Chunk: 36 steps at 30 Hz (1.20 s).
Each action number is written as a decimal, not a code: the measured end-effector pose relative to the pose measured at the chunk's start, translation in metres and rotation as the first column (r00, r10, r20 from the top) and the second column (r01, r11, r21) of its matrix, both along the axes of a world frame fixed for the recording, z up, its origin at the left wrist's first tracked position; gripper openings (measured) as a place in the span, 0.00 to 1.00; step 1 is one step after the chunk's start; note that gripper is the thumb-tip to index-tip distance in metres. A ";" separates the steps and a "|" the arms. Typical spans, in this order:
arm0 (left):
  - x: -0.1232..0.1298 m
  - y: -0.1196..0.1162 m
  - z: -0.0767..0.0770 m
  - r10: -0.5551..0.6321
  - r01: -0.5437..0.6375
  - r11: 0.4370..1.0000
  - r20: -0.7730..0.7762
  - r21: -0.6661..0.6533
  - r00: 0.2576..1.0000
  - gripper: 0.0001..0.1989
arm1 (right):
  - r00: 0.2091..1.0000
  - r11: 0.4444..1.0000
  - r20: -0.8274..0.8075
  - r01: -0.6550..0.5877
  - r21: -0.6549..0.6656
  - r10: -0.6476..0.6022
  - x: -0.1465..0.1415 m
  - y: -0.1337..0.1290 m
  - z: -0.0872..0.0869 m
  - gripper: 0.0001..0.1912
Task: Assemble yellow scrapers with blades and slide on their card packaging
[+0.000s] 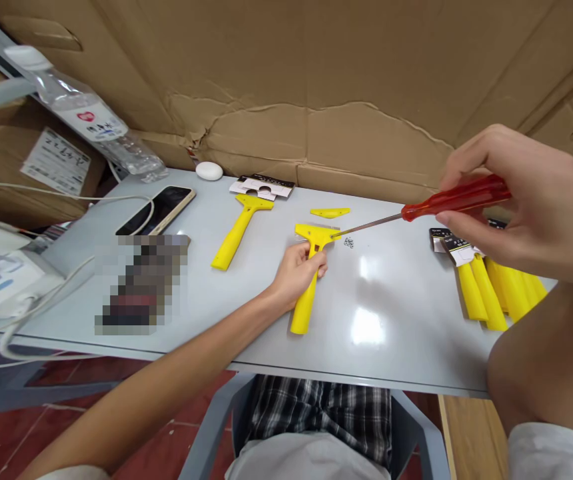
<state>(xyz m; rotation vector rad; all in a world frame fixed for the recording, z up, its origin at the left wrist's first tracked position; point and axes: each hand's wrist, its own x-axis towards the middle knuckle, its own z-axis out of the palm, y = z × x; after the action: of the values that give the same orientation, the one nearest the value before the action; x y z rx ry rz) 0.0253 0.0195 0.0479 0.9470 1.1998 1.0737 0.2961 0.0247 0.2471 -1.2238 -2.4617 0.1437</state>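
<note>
Left hand [296, 272] clenches yellow plastic scraper [305, 308] flat at centre of table [391, 347]; right hand [514, 200] grips red-handled screwdriver [456, 197] steady, tip at scraper head, tiny screws [349, 243] just beside.

We pin a yellow plastic scraper [305, 310] flat under our left hand [296, 272], its wide head pointing far. Our right hand [491, 193] holds a red-handled screwdriver [456, 198] nearly level, its steel tip at the scraper's head, with tiny screws [349, 242] just to the right.
</note>
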 end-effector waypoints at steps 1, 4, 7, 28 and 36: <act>0.000 0.000 0.000 -0.009 0.009 1.000 -0.010 0.010 1.000 0.12 | 1.000 1.000 -0.013 -0.006 -0.004 0.006 0.001 -0.001 0.001 0.08; 0.000 -0.001 -0.002 -0.025 0.026 0.999 -0.039 0.039 0.999 0.14 | 1.000 0.999 -0.004 0.028 0.043 -0.028 -0.004 -0.002 0.001 0.05; 0.000 0.000 -0.004 -0.025 0.027 0.998 -0.049 0.050 0.998 0.14 | 0.995 0.987 0.047 0.077 0.142 -0.084 -0.008 0.000 0.001 0.10; 0.004 -0.005 0.001 -0.020 0.025 0.998 -0.102 0.052 0.995 0.11 | 0.998 0.998 0.024 0.051 0.029 -0.052 0.021 0.003 -0.003 0.11; 0.006 -0.006 0.001 0.018 -0.017 1.000 -0.075 0.022 0.997 0.11 | 0.994 0.991 0.014 0.108 0.082 -0.109 -0.009 -0.009 0.002 0.16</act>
<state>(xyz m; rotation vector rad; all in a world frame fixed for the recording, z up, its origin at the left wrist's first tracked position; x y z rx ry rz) 0.0309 0.0132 0.0486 1.0021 1.2622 1.0744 0.2873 0.0161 0.2487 -1.3260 -2.3850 0.0030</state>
